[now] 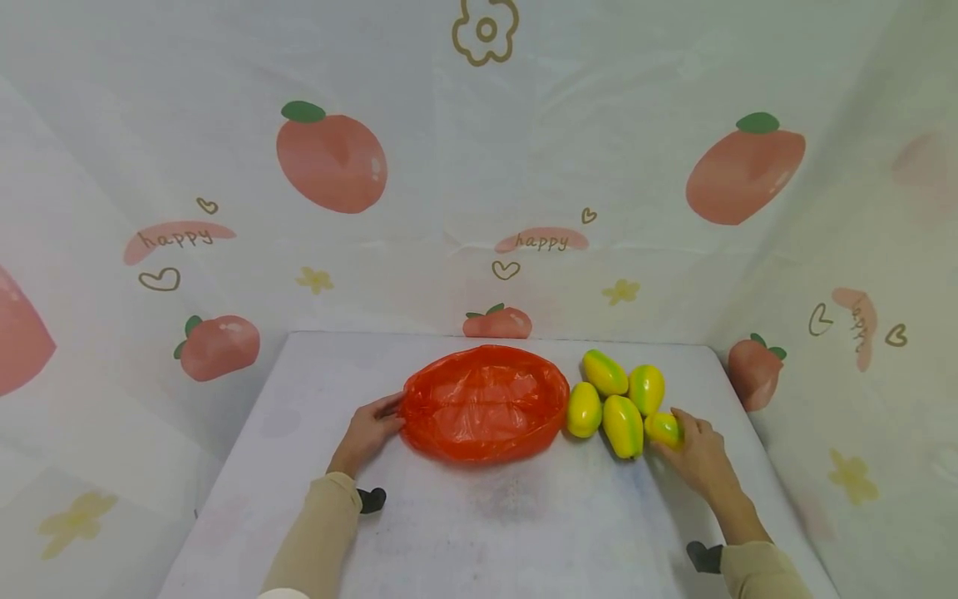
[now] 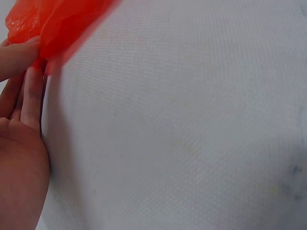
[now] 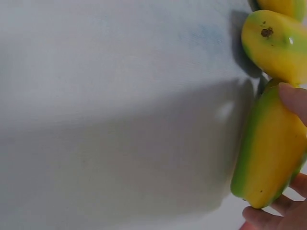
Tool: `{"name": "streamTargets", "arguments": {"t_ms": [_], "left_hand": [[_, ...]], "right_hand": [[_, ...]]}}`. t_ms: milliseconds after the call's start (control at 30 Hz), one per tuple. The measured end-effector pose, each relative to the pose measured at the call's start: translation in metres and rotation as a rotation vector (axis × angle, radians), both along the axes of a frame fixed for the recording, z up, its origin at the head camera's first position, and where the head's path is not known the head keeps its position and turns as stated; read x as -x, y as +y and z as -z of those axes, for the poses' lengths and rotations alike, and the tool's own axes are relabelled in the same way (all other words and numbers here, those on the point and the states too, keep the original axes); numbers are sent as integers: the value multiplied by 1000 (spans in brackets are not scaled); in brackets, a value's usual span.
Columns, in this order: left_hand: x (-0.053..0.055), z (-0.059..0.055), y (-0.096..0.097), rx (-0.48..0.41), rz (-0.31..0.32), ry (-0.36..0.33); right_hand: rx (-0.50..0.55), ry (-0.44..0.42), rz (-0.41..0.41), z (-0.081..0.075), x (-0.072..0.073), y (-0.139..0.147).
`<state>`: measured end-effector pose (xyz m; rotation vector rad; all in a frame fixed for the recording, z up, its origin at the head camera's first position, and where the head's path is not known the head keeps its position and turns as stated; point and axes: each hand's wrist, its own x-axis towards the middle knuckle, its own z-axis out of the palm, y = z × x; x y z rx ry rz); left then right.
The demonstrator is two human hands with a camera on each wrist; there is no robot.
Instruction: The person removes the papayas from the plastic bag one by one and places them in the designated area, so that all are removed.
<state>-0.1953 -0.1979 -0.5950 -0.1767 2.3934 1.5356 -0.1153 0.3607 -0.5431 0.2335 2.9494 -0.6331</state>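
Observation:
A red plastic bag (image 1: 486, 408) lies spread on the table with its rim raised in an oval. At its left end my left hand (image 1: 372, 428) pinches the rim; the left wrist view shows the bag's edge (image 2: 72, 33) between thumb and fingers. My right hand (image 1: 698, 449) grips a yellow-green papaya (image 1: 663, 429), thumb on one side and fingers round the far end, as the right wrist view shows of the papaya (image 3: 271, 148). Beside it sit several more papayas (image 1: 623, 426), grouped against the bag's right side.
The white table (image 1: 494, 532) bears dark heart prints near both forearms. A white cloth backdrop (image 1: 419, 274) printed with fruit, flowers and hearts rises behind the table and on both sides.

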Motion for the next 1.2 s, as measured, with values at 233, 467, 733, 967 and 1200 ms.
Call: {"name": "streamTargets", "arguments": {"t_ms": [233,467,733,967,1200], "left_hand": [[0,1,0,-24,4,-2],[0,-2,0,0,13,6],[-1,-5,1,-19,-1,-23],[0,-1,-2,-68,-26,2],[1,-2,-6,-107,-53,11]], "right_hand": [[-28,-12,-16,1,-3,1],[-27,-32,-24,0,-2,1],[-17,-24,-69,5,0,4],[-32,2,-111,8,5,2],[-57,16,-110,-8,14,0]]}}
